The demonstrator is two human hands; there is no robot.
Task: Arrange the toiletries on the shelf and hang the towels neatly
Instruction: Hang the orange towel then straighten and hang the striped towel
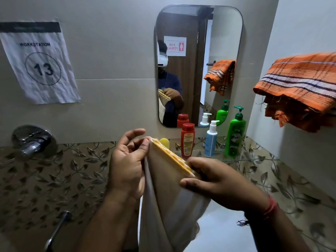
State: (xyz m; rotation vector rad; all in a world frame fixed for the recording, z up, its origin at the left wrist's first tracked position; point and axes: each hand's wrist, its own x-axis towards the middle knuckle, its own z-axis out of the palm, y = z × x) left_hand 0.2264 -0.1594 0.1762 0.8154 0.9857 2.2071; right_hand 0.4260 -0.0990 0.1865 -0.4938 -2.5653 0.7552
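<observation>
At nine o'clock a creased paper sign [39, 62] reading WORKSTATION 13 is stuck to the wall, with a chrome tap [32, 140] below it. At centre my left hand [127, 164] pinches one top corner of a beige towel [169, 197] with a yellow border, thumb and fingertips closed on the cloth, the other fingers loosely curled. My right hand [218, 184] has its grip curled around the other end of that folded edge, so the towel hangs down between my forearms. Past it, toward twelve o'clock, a glass shelf [234, 159] under the mirror [199, 66] carries a red bottle [187, 140], a white and blue pump bottle [211, 140] and a green pump bottle [235, 135], standing upright in a row, near each other. At three o'clock an orange striped towel [298, 88] is bunched over a wall rail.
</observation>
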